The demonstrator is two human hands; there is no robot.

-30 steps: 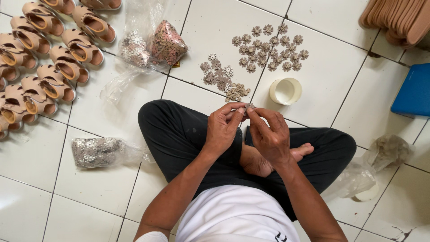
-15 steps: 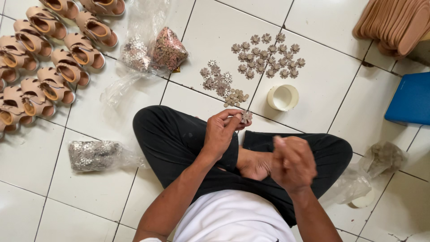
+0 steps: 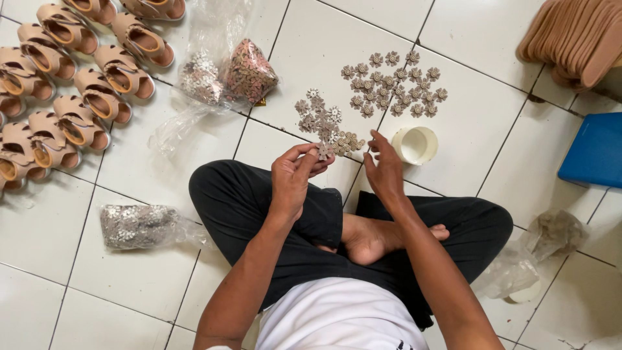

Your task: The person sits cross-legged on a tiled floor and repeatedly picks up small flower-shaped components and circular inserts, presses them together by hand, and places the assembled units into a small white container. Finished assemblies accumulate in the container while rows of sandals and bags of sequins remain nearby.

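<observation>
Flower ornament (image 3: 322, 151) pinched in my left hand (image 3: 293, 176), half hidden by fingertips.
Its facing unclear; right hand (image 3: 385, 170) loose, holding nothing.

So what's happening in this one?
A person sits cross-legged on a white tiled floor. The left hand pinches a small flower-shaped ornament at its fingertips; the right hand hovers open beside it, holding nothing. More flower pieces lie spread ahead beside a small white cup, with tan sandals rowed at far left.
</observation>
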